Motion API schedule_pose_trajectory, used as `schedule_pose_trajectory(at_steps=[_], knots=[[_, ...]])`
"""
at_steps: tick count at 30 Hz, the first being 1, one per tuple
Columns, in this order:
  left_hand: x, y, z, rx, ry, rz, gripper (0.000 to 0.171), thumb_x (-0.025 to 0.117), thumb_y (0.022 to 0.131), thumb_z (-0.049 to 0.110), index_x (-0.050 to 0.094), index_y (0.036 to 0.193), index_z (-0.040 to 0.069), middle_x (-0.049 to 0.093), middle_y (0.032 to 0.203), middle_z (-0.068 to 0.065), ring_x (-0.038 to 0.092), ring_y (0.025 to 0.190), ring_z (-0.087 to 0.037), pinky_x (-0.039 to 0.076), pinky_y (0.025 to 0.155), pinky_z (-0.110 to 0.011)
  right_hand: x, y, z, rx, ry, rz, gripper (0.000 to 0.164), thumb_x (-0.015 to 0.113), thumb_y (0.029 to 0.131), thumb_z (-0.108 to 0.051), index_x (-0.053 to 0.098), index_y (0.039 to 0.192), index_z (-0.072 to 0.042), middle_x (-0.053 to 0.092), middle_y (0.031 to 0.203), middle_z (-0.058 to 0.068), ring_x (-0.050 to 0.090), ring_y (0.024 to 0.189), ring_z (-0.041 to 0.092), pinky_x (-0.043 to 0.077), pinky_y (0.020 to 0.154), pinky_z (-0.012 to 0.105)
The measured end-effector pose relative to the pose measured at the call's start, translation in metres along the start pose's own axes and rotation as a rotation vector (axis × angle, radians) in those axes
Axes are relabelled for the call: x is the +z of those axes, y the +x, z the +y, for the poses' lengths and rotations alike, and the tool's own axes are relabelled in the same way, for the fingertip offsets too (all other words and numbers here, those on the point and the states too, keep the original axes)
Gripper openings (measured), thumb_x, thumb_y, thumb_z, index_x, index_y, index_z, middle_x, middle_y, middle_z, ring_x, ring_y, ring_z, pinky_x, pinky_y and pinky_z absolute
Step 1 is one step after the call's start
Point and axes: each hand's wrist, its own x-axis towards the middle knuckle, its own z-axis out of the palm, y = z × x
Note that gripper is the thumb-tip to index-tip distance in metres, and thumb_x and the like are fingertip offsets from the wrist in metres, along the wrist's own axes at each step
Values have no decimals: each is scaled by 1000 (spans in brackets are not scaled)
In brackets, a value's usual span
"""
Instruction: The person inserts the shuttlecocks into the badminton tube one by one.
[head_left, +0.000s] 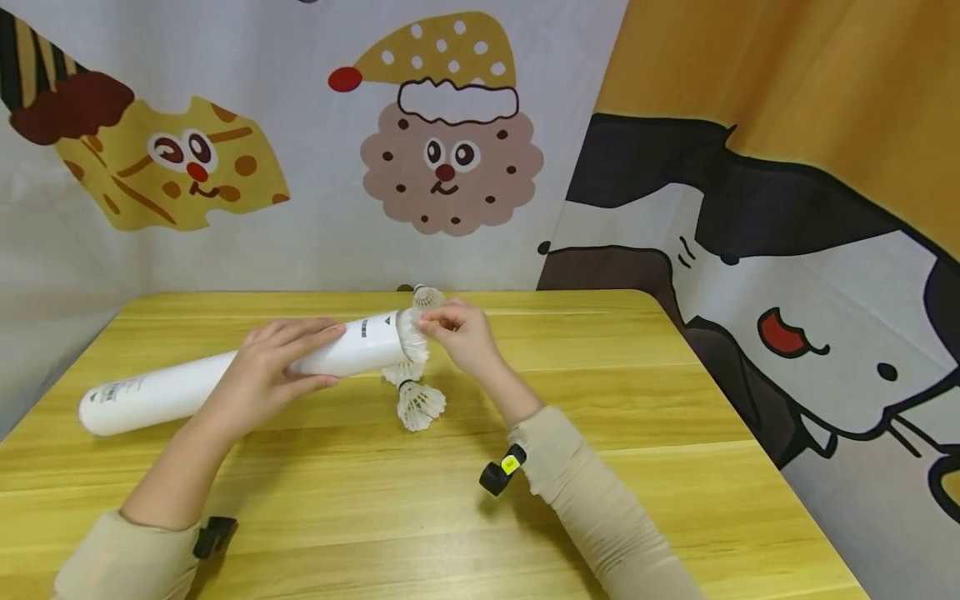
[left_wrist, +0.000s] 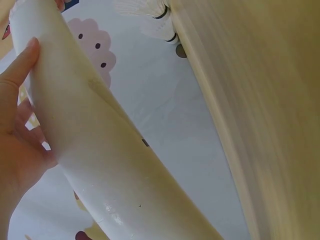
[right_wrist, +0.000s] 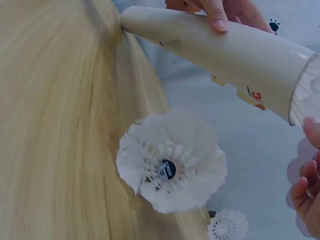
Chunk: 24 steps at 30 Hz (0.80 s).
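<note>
A long white shuttlecock tube (head_left: 367, 343) slants across the table, its mouth raised toward the right and its lower end near the table's left side. My left hand (head_left: 262, 362) grips the tube around its middle, thumb on the near side. At the mouth, white feathers of a shuttlecock (head_left: 410, 335) stick out. My right hand (head_left: 467, 337) pinches those feathers between thumb and forefinger; the right wrist view shows the fingertips right at the tube's rim. The rest of that shuttlecock is hidden inside the tube.
Close by the mouth lie loose shuttlecocks: one nearer me (head_left: 420, 407), one partly under the tube (head_left: 403, 372) and one at the back (head_left: 427, 297). The wooden table (head_left: 600, 500) ends at a cartoon-printed curtain (head_left: 300, 258).
</note>
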Motion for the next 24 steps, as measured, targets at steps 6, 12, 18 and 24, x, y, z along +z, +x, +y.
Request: schedule_pose_trajectory(at_steps=[6,12,18,24], knots=[[1,0,0,-14,1,-3,74,88,65,11,60,133,19,58,130,-7,52,112,-31,30,89,-55,7,-2,-2,28,53,54,10,74,83,-5,75,90,3,51,72,-1,43,66,12,36,58,23],[1,-1,-1,-19,-7,-4,73,88,65,11,60,132,19,59,130,-7,51,112,-30,29,89,-54,13,-5,-4,57,54,64,12,75,82,-8,75,91,1,54,74,-1,45,68,11,39,59,21],[2,-1,0,-20,-6,-4,74,88,64,10,60,132,18,59,129,-8,51,112,-31,29,89,-54,20,-6,-3,25,62,56,13,76,81,-7,75,91,1,62,79,3,48,73,10,42,63,21],[2,-1,0,-15,-5,0,74,88,64,10,60,132,18,59,129,-8,52,112,-30,29,88,-53,25,-7,-2,28,76,76,14,76,81,-7,75,90,2,64,79,6,50,74,10,43,63,22]])
